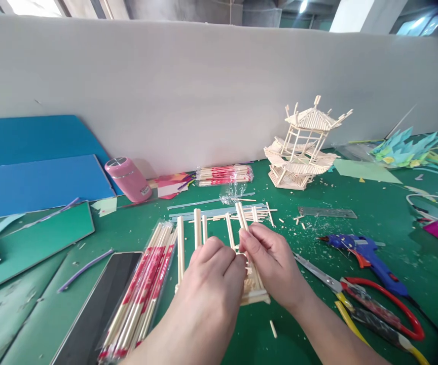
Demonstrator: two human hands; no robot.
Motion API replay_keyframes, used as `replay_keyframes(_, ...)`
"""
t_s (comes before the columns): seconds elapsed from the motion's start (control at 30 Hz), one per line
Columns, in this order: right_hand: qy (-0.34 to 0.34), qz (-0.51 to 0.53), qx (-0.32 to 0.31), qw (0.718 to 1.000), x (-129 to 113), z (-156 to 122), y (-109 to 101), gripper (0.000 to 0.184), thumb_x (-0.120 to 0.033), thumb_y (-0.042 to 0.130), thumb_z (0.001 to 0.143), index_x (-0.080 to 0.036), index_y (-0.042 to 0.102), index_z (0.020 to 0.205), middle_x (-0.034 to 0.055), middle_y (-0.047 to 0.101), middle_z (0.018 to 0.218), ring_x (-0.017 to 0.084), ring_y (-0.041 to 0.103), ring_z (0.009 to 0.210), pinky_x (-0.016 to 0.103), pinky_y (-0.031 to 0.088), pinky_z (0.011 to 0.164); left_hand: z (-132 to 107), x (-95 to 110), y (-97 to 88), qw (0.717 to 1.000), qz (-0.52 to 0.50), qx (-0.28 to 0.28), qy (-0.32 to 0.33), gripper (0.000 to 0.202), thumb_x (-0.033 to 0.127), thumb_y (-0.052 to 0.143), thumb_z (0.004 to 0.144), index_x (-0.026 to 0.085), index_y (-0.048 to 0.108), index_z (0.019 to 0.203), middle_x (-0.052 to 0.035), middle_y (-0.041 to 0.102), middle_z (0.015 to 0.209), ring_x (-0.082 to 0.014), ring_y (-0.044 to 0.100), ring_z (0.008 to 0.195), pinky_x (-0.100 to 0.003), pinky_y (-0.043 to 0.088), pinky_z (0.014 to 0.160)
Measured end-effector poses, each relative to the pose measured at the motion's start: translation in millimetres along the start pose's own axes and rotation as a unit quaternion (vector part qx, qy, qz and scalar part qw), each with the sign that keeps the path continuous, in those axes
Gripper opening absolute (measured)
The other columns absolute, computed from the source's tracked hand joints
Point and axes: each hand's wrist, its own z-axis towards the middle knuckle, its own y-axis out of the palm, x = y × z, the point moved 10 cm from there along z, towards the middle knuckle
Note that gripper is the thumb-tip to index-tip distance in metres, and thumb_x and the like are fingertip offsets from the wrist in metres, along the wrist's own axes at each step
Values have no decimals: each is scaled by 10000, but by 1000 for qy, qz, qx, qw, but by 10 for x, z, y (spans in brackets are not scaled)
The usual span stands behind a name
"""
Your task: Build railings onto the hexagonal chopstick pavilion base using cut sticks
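Note:
My left hand (213, 276) and my right hand (270, 261) meet at the middle of a green table, fingers curled. Between them stands a small frame of upright wooden sticks (198, 230) on a stick base (257, 294). My right hand pinches one upright stick (241, 215) near its lower part. The left hand's fingers close on the frame just beside it; its palm side is hidden. Loose cut sticks (259, 213) lie right behind the frame.
A packet of chopsticks (143, 291) lies at the left, another (224, 175) at the back. A finished stick pavilion (304, 147) stands back right. A blue glue gun (363, 253), red-handled scissors (359, 291), a pink bottle (128, 180) and a dark board (97, 304) lie around.

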Motion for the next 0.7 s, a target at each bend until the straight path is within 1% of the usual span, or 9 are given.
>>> replay_keyframes(0.13,0,3,1,1000,-5,9,5,333,-353,374,904,-190,442,621,-41,411,606,95,404,596,243,321,565,21,-60,54,999,4,-23,-28,217,44,450,787,128,535,606,-69,546,632,-187,427,613,-318,394,524)
replay_keyframes(0.23,2,2,1,1000,-13,7,14,336,-357,370,905,-191,431,620,-43,401,601,95,396,590,245,317,563,45,-72,61,999,6,-28,-35,228,46,430,787,131,538,606,-72,558,634,-189,438,609,-312,389,511)
replay_keyframes(0.3,4,0,1,1000,-16,3,15,338,-360,369,904,-192,421,615,-45,387,594,97,385,585,247,311,560,48,-48,42,999,5,-23,-26,248,52,406,791,135,539,598,-73,557,619,-187,435,594,-309,382,499)
replay_keyframes(0.5,12,-10,8,1000,16,-9,7,348,-374,363,901,-198,376,601,-43,360,596,106,357,579,259,286,546,28,-36,11,999,-5,-18,-31,270,50,382,797,137,549,604,-77,557,626,-190,437,598,-314,384,508)
replay_keyframes(0.7,11,-9,8,1000,18,-3,14,336,-373,369,897,-196,408,613,-38,384,607,108,372,589,262,291,559,39,-53,23,999,-16,-6,-28,277,46,378,813,129,562,623,-75,556,630,-193,436,606,-332,399,524)
